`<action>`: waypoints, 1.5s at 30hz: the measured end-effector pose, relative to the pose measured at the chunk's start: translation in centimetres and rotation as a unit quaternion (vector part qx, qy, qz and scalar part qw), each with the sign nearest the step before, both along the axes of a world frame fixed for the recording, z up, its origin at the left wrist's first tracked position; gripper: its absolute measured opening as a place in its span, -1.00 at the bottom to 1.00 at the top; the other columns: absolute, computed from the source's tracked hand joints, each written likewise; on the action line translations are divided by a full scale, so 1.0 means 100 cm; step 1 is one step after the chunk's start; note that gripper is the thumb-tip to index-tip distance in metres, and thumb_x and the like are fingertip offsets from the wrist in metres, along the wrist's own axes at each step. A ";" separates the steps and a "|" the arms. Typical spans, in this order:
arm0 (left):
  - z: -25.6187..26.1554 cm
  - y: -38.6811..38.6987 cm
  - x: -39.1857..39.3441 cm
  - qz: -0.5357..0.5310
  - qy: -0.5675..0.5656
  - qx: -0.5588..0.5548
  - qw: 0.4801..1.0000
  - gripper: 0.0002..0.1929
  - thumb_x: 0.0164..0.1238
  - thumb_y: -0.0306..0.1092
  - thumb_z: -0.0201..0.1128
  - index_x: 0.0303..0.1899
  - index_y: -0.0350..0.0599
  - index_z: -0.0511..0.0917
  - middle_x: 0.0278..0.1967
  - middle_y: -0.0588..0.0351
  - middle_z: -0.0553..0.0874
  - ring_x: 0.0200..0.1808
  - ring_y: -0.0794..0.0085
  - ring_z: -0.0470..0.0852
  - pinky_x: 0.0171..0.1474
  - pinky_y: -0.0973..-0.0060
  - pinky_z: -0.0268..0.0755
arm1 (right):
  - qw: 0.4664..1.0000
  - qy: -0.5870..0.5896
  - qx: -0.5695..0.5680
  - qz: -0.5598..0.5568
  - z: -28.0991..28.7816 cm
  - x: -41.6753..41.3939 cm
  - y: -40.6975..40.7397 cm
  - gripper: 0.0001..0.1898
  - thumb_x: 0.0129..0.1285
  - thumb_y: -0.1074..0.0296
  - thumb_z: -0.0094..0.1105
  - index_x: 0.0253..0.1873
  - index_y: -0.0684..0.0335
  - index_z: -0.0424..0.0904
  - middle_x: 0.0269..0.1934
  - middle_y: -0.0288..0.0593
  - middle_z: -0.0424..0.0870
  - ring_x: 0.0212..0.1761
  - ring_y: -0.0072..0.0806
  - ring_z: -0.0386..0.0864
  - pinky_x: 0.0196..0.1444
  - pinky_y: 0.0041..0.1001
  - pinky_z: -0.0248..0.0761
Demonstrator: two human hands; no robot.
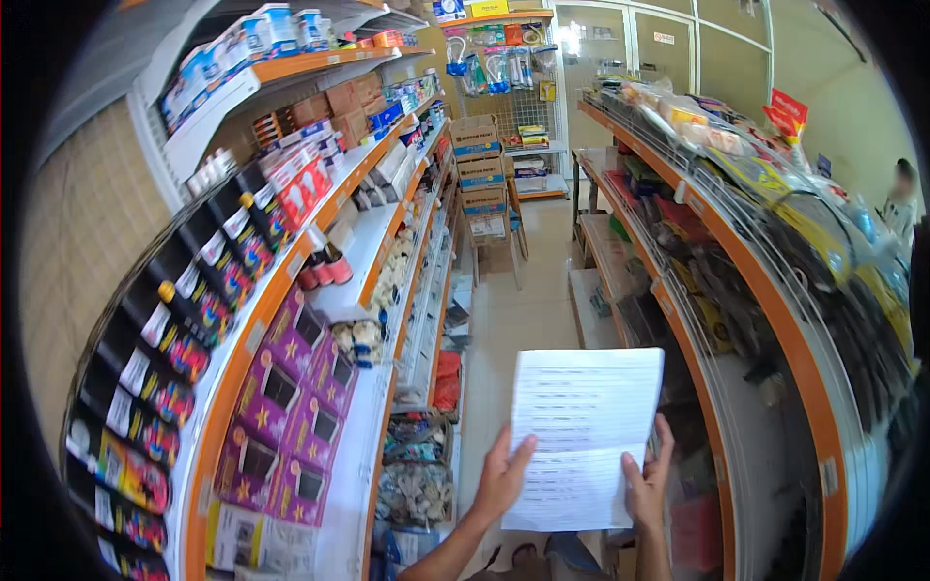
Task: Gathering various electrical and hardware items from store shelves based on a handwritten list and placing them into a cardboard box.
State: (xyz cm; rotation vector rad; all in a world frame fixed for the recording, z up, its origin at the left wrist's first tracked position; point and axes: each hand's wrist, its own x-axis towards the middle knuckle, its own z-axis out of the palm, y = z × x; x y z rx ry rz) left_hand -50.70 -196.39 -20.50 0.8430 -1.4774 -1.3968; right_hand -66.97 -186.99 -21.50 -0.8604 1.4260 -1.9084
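A sheet of lined paper with lines of handwriting is held upright before me, a fold running across its middle. My left hand grips its lower left edge, the thumb on the front. At the right edge my right hand holds it with the thumb on the front; its fingers are partly behind the sheet. Below the paper, parts of my feet show at the bottom of the view.
Shelves with orange edges line the left, bearing black spray cans and purple boxes. Stacked cartons stand on a stool ahead. More racks run along the right. A person is at the far right. Tiled floor lies between.
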 end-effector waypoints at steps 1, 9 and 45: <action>0.006 -0.017 -0.012 -0.010 -0.043 -0.015 0.999 -0.69 0.39 -0.33 0.02 0.05 -0.30 0.34 -0.17 0.06 0.59 -0.07 0.52 0.49 0.03 0.54 0.31 | 0.998 -0.054 -0.020 -0.007 -0.007 -0.012 -0.019 -0.37 0.17 0.60 -0.01 0.34 0.34 -0.04 0.09 0.14 0.37 0.05 -0.31 0.45 0.09 -0.41 0.29; -0.042 -0.176 -0.081 0.014 -0.028 0.046 0.998 -0.73 0.37 -0.41 0.01 0.03 -0.31 0.32 -0.11 0.05 0.55 -0.03 0.53 0.46 0.05 0.56 0.28 | 0.993 0.033 0.038 0.108 -0.028 -0.111 -0.185 -0.64 0.09 0.69 0.08 0.04 0.46 0.48 0.08 -0.03 0.36 0.15 -0.38 0.34 0.17 -0.52 0.16; 0.002 -0.799 -0.082 0.454 0.056 -0.032 0.889 -0.69 0.32 -0.47 0.03 0.06 -0.37 0.34 -0.06 0.01 0.54 -0.05 0.47 0.47 0.05 0.54 0.26 | 0.882 0.073 -0.247 0.394 0.078 -0.082 -1.154 -0.84 0.20 0.51 0.13 -0.13 0.31 0.42 -0.21 -0.29 0.49 -0.16 -0.62 0.44 -0.10 -0.60 0.28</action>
